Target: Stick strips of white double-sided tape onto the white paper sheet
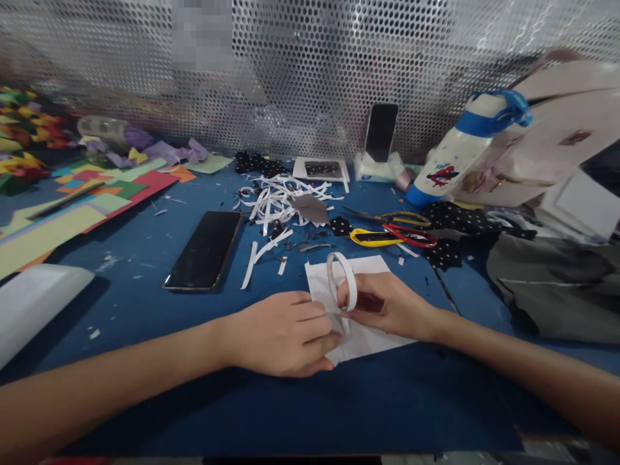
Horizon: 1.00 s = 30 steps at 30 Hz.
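A white sheet of paper (372, 339) lies on the blue table between my hands. My right hand (394, 303) pinches a narrow roll of white tape (352, 287), held upright over the sheet. From the roll, a short strip runs down toward the paper. My left hand (290, 332) rests palm down across the sheet's left side, its fingers bent and close together, holding the paper. Its fingertips are beside the strip; what lies under them is hidden.
Ahead are a phone (206, 250), a heap of white paper strips (271, 200), yellow-handled scissors (375, 237) and red-handled scissors (411, 236). Coloured paper (116, 205) lies left. A bottle (450, 155), a bag (557, 135) and dark cloth (557, 284) are right. A second phone (382, 132) stands behind.
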{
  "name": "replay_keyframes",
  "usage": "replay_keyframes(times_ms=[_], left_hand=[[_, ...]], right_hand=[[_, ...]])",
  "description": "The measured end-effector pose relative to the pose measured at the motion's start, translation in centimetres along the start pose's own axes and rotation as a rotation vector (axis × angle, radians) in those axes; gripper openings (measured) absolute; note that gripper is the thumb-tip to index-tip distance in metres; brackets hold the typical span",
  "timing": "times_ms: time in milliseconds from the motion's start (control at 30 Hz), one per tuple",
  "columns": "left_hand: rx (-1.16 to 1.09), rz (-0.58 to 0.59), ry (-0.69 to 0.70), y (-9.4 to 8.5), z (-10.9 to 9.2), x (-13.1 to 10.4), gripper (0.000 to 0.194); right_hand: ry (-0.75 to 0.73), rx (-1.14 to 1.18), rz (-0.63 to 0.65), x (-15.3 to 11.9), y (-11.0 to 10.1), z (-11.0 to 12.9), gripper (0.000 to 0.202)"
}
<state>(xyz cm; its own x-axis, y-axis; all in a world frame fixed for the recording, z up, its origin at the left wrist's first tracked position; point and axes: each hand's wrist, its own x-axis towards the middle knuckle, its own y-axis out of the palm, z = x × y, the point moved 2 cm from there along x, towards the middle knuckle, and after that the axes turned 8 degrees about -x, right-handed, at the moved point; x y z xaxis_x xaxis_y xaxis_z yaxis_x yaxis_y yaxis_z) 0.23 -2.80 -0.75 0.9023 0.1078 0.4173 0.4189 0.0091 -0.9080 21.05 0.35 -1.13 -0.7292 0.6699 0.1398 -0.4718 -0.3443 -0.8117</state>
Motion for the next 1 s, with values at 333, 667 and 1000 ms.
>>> replay_keyframes(times_ms=[333,667,1000], left_hand=[[-0.138,0.052,-0.074,0.5,0.9,-0.3,0.026],[-0.150,0.094,-0.062,0.5,1.0,-0.2,0.026],[-0.137,0.101,-0.050,0.7,0.7,-0.4,0.024]], right_hand=[[-0.159,-0.053,-0.096,-0.2,-0.1,0.0,0.004],[-0.335,-0.119,-0.229,-1.6,-0.3,0.8,0.013],[-0.396,0.029,-0.179,-1.8,-0.6,2.0,0.018]])
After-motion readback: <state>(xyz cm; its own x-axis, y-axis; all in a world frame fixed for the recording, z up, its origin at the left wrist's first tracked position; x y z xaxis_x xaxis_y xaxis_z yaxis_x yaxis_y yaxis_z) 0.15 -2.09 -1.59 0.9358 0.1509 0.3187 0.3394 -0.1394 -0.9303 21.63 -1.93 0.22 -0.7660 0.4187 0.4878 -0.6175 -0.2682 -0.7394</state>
